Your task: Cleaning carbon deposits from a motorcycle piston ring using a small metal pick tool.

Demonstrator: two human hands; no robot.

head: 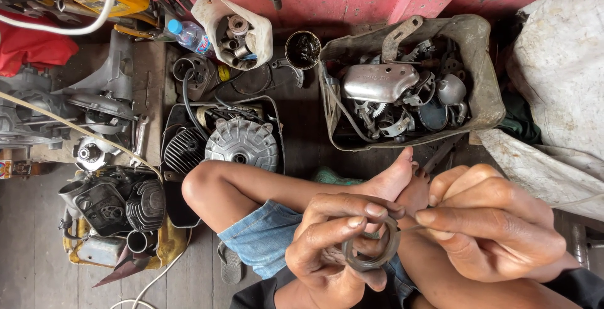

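Pinched upright in left hand (333, 246) over crossed legs, dark ring (372, 246) with its bore partly threaded by thin wire (410, 227) nipped in right hand (497, 224) fingertips, engine parts (242, 142) untouched on floor beyond.

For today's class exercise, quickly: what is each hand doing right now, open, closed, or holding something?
Left hand: closed on a dark metal ring.
Right hand: fingers pinched shut beside the ring; what they grip cannot be told.
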